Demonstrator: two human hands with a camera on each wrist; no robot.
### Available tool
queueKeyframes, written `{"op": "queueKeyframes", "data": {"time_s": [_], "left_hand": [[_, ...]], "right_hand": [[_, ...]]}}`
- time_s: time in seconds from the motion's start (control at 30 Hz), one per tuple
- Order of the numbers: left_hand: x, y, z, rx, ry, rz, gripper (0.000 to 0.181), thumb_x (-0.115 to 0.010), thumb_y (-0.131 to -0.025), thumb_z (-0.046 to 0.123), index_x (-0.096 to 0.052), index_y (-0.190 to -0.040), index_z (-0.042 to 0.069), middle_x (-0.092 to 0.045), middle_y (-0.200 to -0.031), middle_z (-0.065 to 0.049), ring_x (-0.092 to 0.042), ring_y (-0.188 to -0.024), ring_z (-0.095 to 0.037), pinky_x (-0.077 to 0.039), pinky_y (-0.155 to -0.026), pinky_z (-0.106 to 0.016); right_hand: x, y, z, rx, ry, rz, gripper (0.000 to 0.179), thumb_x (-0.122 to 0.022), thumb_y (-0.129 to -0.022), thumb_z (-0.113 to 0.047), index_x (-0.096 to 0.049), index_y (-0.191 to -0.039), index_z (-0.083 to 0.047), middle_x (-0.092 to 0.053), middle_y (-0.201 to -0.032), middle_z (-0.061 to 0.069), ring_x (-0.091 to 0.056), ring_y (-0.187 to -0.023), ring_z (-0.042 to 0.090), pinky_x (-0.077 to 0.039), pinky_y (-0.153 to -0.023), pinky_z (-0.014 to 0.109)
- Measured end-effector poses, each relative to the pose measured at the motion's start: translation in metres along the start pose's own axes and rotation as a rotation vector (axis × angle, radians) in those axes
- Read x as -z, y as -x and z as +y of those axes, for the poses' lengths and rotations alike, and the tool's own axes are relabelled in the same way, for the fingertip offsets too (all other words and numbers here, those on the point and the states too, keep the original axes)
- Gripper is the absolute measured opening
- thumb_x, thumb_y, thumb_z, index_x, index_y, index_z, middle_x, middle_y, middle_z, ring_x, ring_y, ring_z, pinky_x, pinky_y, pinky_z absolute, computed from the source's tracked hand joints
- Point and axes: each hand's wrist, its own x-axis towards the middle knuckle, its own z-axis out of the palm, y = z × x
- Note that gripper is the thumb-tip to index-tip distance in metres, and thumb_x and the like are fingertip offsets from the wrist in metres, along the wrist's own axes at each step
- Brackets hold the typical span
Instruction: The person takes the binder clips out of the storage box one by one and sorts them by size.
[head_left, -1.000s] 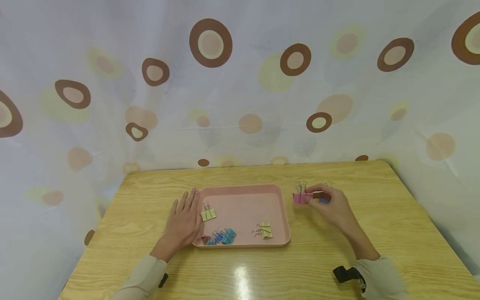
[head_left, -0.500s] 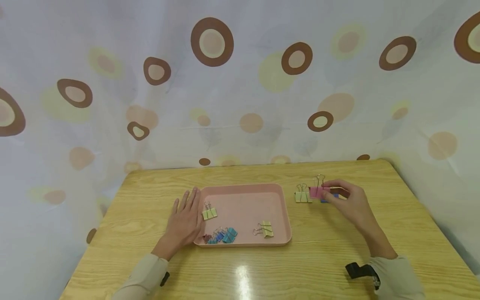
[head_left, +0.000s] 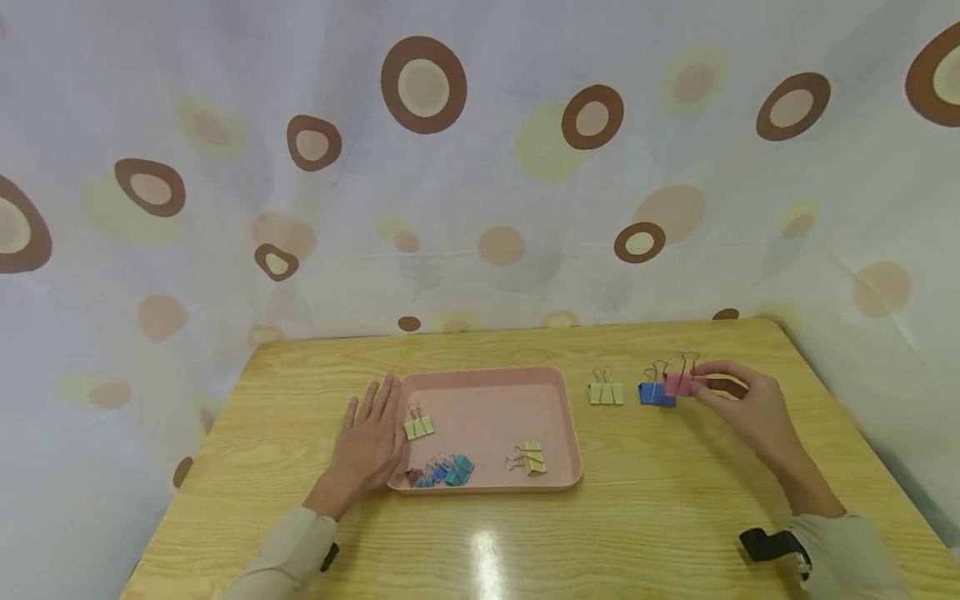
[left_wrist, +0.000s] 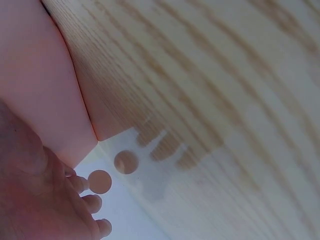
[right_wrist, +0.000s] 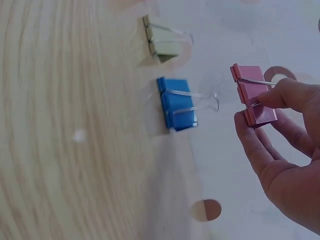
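Between thumb and fingers my right hand (head_left: 750, 408) pinches a pink binder clip (head_left: 681, 384), its wire handles pointing up. In the right wrist view the pink binder clip (right_wrist: 252, 92) is held off the table, beside a blue binder clip (right_wrist: 179, 104). That blue binder clip (head_left: 654, 394) stands on the table just left of my right hand, and a pale green binder clip (head_left: 606, 393) stands farther left. My left hand (head_left: 365, 446) lies with straight fingers along the left edge of a pink tray (head_left: 487, 380). The left wrist view shows those fingers against the tray's side (left_wrist: 45, 75).
Inside the tray are a light green binder clip (head_left: 419, 427) at the left and a yellow-green binder clip (head_left: 534, 458) at the right. Several small blue and dark red clips crowd its near left corner, by a teal binder clip (head_left: 459, 471). A patterned curtain (head_left: 450, 183) hangs behind the table.
My right hand has carried the pink binder clip to the right, past the pale green and blue clips, which now show uncovered. The left hand stays at the tray.
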Motion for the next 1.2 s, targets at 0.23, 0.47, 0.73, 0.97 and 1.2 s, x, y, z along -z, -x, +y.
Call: {"op": "queueKeyframes", "data": {"time_s": [0.23, 0.47, 0.73, 0.97, 1.2], "left_hand": [[0.003, 0.001, 0.001, -0.006, -0.014, -0.003, 0.061, -0.036, -0.108, 0.023, -0.021, -0.161, -0.004, -0.022, -0.168, -0.019, -0.022, -0.153, -0.041, -0.019, -0.121, -0.062], [0.004, 0.001, 0.001, -0.009, -0.02, 0.0, 0.061, -0.036, -0.108, 0.024, -0.022, -0.161, -0.004, -0.023, -0.168, -0.019, -0.023, -0.153, -0.041, -0.02, -0.12, -0.062], [0.002, 0.0, 0.0, -0.01, -0.021, -0.002, 0.061, -0.035, -0.109, 0.024, -0.021, -0.161, -0.004, -0.022, -0.168, -0.019, -0.022, -0.153, -0.041, -0.019, -0.121, -0.061], [0.002, 0.001, 0.001, -0.004, 0.008, 0.001, 0.061, -0.037, -0.108, 0.022, -0.021, -0.161, -0.004, -0.022, -0.168, -0.019, -0.022, -0.153, -0.041, -0.018, -0.121, -0.062], [0.001, 0.001, 0.0, -0.006, 0.005, 0.003, 0.061, -0.037, -0.108, 0.022, -0.021, -0.161, -0.004, -0.022, -0.168, -0.019, -0.022, -0.153, -0.04, -0.018, -0.121, -0.062]], "right_hand": [[0.016, 0.0, 0.013, -0.072, -0.01, -0.009, 0.031, -0.073, -0.096, -0.012, -0.066, -0.119, 0.008, -0.067, -0.108, -0.018, -0.066, -0.094, -0.01, -0.054, -0.074, 0.012], [0.025, -0.003, 0.029, -0.098, 0.02, -0.008, 0.034, -0.072, -0.098, -0.016, -0.066, -0.12, 0.009, -0.065, -0.107, -0.017, -0.064, -0.092, -0.013, -0.054, -0.073, 0.011], [0.028, -0.004, 0.044, -0.147, 0.145, 0.014, 0.034, -0.073, -0.097, -0.02, -0.07, -0.118, 0.007, -0.071, -0.113, 0.008, -0.059, -0.085, -0.019, -0.05, -0.07, 0.008], [0.027, -0.006, 0.054, -0.183, 0.254, 0.0, 0.036, -0.071, -0.098, -0.025, -0.072, -0.119, 0.005, -0.068, -0.118, 0.031, -0.053, -0.082, -0.02, -0.047, -0.068, 0.007], [0.029, -0.01, 0.058, -0.157, 0.308, -0.027, 0.033, -0.073, -0.097, -0.022, -0.073, -0.116, 0.005, -0.071, -0.112, 0.028, -0.051, -0.081, -0.019, -0.044, -0.069, 0.007]]}}
